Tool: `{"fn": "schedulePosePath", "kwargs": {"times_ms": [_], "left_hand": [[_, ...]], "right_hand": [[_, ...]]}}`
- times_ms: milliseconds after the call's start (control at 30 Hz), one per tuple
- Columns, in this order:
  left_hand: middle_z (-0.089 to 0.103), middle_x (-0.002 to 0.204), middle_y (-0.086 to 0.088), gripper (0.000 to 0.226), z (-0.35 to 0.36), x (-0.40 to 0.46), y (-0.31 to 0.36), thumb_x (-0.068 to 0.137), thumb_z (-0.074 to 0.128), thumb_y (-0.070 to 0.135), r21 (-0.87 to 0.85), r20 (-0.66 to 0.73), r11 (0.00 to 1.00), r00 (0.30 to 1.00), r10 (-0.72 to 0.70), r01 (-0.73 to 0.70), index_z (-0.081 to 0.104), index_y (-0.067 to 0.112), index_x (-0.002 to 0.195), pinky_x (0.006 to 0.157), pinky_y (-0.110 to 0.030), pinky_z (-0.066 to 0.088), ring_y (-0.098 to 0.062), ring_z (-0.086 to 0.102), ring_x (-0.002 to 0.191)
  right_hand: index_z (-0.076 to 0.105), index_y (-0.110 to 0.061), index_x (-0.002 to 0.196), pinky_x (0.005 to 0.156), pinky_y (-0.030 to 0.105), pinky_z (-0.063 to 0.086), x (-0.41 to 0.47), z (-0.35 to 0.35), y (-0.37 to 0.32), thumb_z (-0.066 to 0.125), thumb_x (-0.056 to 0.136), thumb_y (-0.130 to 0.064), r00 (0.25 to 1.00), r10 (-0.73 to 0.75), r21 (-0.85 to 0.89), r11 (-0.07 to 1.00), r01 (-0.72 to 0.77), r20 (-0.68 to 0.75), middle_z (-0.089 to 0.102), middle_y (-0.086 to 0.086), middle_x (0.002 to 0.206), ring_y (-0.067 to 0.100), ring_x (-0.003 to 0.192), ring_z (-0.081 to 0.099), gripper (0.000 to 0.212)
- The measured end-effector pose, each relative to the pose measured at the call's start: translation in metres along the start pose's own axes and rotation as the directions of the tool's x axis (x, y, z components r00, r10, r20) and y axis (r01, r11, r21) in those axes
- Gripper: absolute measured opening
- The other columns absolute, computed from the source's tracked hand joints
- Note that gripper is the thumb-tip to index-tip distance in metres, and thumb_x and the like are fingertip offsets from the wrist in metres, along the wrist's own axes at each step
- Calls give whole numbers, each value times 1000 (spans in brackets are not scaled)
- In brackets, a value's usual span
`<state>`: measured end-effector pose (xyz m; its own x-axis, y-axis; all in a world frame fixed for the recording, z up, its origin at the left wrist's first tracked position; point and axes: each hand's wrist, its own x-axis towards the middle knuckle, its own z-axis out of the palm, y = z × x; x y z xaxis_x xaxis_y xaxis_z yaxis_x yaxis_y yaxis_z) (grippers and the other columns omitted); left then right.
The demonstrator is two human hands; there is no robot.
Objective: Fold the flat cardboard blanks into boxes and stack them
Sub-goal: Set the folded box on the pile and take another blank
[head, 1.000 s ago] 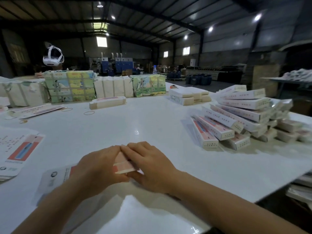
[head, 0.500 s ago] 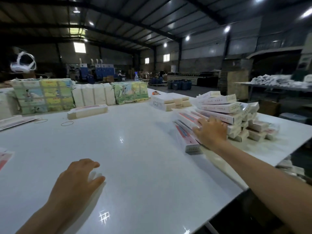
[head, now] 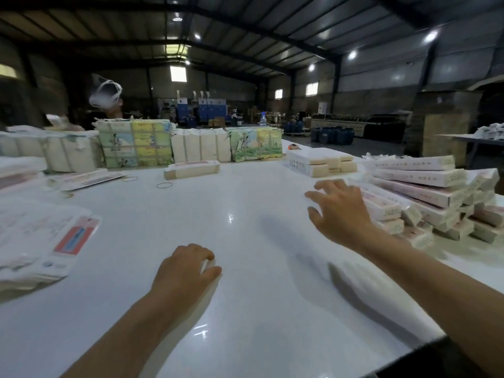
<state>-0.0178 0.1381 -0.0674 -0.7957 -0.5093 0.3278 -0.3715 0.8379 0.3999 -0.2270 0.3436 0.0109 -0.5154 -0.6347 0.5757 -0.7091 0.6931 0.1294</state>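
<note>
A pile of folded white-and-pink boxes [head: 425, 186] lies at the right of the white table [head: 245, 241]. My right hand [head: 341, 211] hovers just left of the pile with fingers spread, holding nothing. My left hand [head: 188, 271] rests on the table near the middle, fingers loosely curled, with nothing in it. A stack of flat printed blanks [head: 41, 241] with a red-and-blue panel lies at the left edge of the table.
Wrapped bundles [head: 136, 143] line the table's far side, with a short box stack [head: 191, 170] and a white stack [head: 321, 162] in front. Rubber bands [head: 164, 184] lie nearby. A person wearing a white headset [head: 105, 98] stands behind. The table edge [head: 409, 347] runs near right.
The box both hands held a second ago went onto the right pile. My right hand has since drawn back from the pile, empty. The view has swung back left.
</note>
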Motion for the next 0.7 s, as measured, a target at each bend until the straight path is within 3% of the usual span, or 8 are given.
{"fn": "schedulePosePath", "kwargs": {"times_ms": [100, 200, 367, 500, 533, 600, 700], "left_hand": [[52, 128, 12, 35, -1, 0, 2, 89, 53, 43, 36, 20, 999, 1000, -5, 4, 58, 28, 120, 97, -26, 33, -10, 41, 120], [53, 128, 11, 35, -1, -1, 1, 87, 54, 43, 26, 21, 999, 1000, -22, 21, 59, 28, 118, 97, -28, 34, -11, 42, 120], [56, 121, 9, 33, -2, 3, -1, 83, 56, 43, -25, 66, 998, 997, -49, 51, 63, 29, 112, 94, -29, 38, -12, 46, 115], [63, 104, 8, 23, -35, 25, -24, 85, 60, 36, -244, 132, 938, 966, -221, 248, 68, 23, 102, 86, -31, 48, -12, 58, 96], [64, 107, 5, 25, -49, 33, -37, 85, 59, 37, -181, 75, 938, 955, -286, 295, 67, 21, 103, 82, -31, 48, -14, 58, 95], [60, 117, -2, 37, -80, 46, -71, 84, 58, 43, 104, -105, 895, 900, -423, 433, 60, 19, 113, 80, -31, 42, -21, 55, 103], [44, 133, -12, 78, -114, 44, -128, 70, 65, 64, 371, -252, 633, 730, -635, 679, 47, 15, 128, 96, -42, 34, -30, 39, 124]], "right_hand": [[63, -30, 121, 97, 34, 37, -10, 13, -64, 45, 94, -37, 976, -174, 276, 952, 132, 134, 58, -4, 130, 20, 117, 49, 33], [66, -28, 112, 91, 28, 37, -22, 37, -103, 39, 95, -34, 938, -265, 272, 941, 201, 223, 61, -5, 121, 18, 110, 51, 32], [64, -31, 114, 84, 26, 39, -33, 57, -108, 39, 97, -36, 955, -230, 364, 919, 149, 188, 58, -13, 117, 13, 107, 50, 31], [64, -34, 111, 80, 25, 36, -33, 59, -108, 39, 97, -38, 956, -233, 355, 921, 159, 178, 56, -17, 115, 10, 105, 50, 29], [64, -35, 111, 80, 25, 36, -32, 59, -109, 39, 97, -38, 955, -237, 350, 922, 163, 180, 56, -17, 115, 10, 105, 50, 29], [63, -35, 112, 79, 24, 35, -31, 58, -108, 38, 97, -38, 953, -242, 339, 925, 170, 184, 55, -16, 116, 9, 106, 49, 29], [62, -35, 113, 80, 24, 36, -31, 57, -109, 37, 97, -39, 953, -237, 342, 926, 162, 190, 54, -16, 116, 9, 105, 49, 29]]}}
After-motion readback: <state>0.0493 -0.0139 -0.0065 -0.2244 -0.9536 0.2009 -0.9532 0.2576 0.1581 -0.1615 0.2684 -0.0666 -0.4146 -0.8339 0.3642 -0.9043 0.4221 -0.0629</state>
